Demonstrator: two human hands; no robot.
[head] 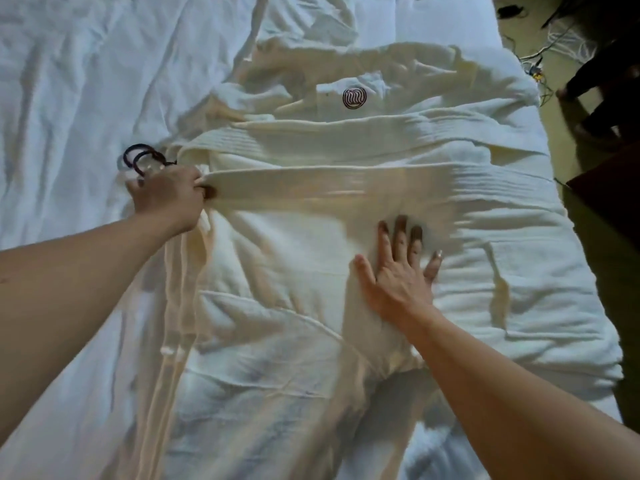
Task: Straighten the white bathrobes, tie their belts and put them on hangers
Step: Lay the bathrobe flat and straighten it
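Pinching the end of the collar band [304, 183] is what the left hand [169, 195] is doing, fingers closed on the cloth right beside the dark hanger hooks [138, 159] poking out at the neck, while the right hand [398, 271] is lying flat and open on the front panel, gripping nothing, just pressing. The white bathrobe [346, 220] is lying spread across the rumpled bed sheet [69, 81], its logo patch [354, 97] further up and what looks like the belt [176, 289] trailing down past the left forearm, apparently not tied yet. So she or he is probably still smoothing things out. To do this bit well, I'd say keep the flat palm anchoring the panel and pull the band taut away from it, so the creases get dragged out instead of just shoved around. Honestly the fabric below the right wrist is looking pretty bunched, so that part likely needs a sweep too before the belt gets knotted.
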